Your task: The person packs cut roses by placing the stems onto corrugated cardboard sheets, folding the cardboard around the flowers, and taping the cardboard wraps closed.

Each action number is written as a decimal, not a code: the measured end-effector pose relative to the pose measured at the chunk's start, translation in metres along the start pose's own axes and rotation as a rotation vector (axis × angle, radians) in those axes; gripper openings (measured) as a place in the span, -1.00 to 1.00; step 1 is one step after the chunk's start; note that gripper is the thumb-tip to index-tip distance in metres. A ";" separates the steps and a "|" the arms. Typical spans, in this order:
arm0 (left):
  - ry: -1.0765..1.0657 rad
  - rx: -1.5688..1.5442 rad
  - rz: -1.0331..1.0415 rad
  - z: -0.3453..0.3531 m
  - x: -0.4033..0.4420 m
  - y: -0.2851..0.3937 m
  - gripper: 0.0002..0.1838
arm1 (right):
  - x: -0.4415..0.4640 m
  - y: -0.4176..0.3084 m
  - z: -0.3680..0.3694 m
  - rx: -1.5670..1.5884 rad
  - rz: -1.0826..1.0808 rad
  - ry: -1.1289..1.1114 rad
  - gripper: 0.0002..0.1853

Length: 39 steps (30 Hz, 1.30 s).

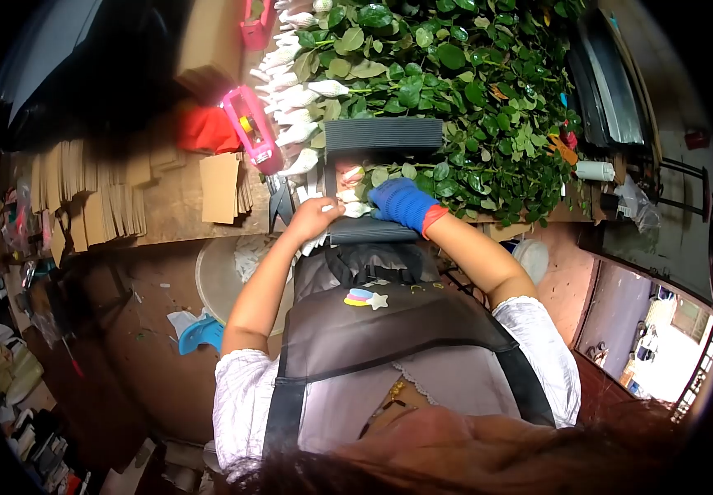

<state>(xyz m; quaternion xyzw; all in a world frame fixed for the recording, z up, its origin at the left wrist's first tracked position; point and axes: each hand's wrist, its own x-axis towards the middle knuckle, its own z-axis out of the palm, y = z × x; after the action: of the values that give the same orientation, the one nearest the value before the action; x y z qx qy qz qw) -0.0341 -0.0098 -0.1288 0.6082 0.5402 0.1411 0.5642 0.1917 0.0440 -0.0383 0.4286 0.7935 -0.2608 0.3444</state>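
My bare left hand [315, 219] is at the table's front edge, fingers closed together beside a few pale rose heads [355, 204]. A small white bit shows at its fingertips; I cannot make out what it is. Just to the right, my right hand [402, 204] wears a blue knit glove with a red cuff. It is curled at the stem side of those rose heads, and its fingertips are partly hidden. Both hands are between a ridged dark block [383, 135] behind and a dark padded edge [373, 231] in front.
Many leafy rose stems [455, 99] cover the table's right side, their heads in white sleeves [297, 115] pointing left. A pink tape dispenser [251, 128], black scissors [280, 202] and cardboard pieces [223, 190] lie left. Below the edge stands a round white bin [216, 280].
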 end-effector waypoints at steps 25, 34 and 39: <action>0.373 0.206 0.169 -0.007 -0.013 0.039 -0.10 | 0.153 0.035 0.136 0.033 -0.619 0.670 -0.74; 0.123 0.337 0.080 -0.005 0.012 0.022 0.15 | 0.014 0.007 0.003 0.068 -0.121 0.295 -0.68; 0.207 0.131 0.091 0.003 0.034 0.008 -0.06 | 0.038 0.003 0.015 -0.131 -0.170 0.276 -0.66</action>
<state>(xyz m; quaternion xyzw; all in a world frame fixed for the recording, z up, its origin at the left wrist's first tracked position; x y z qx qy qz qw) -0.0152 0.0183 -0.1379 0.6498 0.5754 0.1928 0.4577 0.1845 0.0537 -0.0776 0.3682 0.8820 -0.1755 0.2361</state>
